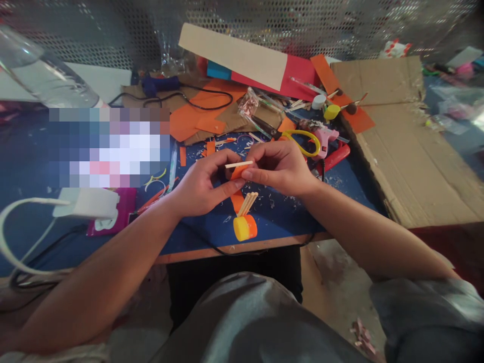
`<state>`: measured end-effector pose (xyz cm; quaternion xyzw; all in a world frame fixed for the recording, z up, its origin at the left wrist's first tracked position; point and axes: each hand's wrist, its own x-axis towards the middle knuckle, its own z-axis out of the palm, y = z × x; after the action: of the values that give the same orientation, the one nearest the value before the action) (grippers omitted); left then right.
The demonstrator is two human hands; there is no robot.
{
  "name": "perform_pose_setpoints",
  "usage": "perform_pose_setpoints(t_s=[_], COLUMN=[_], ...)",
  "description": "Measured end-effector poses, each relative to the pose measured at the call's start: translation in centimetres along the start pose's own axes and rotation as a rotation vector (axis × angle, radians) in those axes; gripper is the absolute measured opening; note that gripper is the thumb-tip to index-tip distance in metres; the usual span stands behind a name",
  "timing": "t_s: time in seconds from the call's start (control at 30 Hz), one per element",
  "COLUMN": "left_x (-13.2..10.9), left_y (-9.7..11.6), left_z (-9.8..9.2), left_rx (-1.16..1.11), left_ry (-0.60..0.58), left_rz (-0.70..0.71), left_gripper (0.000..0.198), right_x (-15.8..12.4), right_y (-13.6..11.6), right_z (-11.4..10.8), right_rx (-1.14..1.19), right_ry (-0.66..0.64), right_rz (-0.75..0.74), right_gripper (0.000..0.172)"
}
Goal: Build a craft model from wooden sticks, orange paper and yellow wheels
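Note:
My right hand point(282, 169) pinches a small orange paper piece point(238, 172) between thumb and fingers. A short pale wooden stick point(238, 165) lies along its upper edge. From the other side, my left hand point(207, 184) closes its thumb and fingers on the same orange paper; its fingertips are partly hidden. Just below the hands, several wooden sticks point(248, 203) stand tilted side by side next to an orange strip point(237, 202). In front of them, near the table edge, sit a yellow cap point(240, 229) and an orange cap point(251, 226), touching each other.
Beyond my right hand are yellow-handled scissors point(302, 138), a pink glue gun point(325, 137) and a red tool point(336, 157). Cardboard point(423, 151) covers the right side. A white charger point(88, 204), cables and a bottle point(45, 70) stand left. Orange sheets point(200, 113) lie behind.

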<state>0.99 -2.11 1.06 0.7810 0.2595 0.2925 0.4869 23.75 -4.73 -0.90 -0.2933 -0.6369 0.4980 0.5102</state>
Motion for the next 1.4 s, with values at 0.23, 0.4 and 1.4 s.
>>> perform_pose_setpoints(t_s=[0.23, 0.4, 1.4], left_x=[0.1, 0.1, 0.1], left_y=[0.4, 0.3, -1.6], left_z=[0.1, 0.2, 0.1], left_rx=[-0.030, -0.038, 0.240], left_ry=[0.002, -0.003, 0.107], left_rz=[-0.001, -0.020, 0.064], left_gripper=[0.028, 0.031, 0.017], right_x=[-0.1, 0.0, 0.4], right_y=[0.1, 0.1, -0.4], right_z=[0.1, 0.0, -0.2], right_rx=[-0.001, 0.007, -0.010], right_ry=[-0.010, -0.013, 0.060], right_rz=[-0.023, -0.003, 0.012], right_gripper=[0.040, 0.039, 0.044])
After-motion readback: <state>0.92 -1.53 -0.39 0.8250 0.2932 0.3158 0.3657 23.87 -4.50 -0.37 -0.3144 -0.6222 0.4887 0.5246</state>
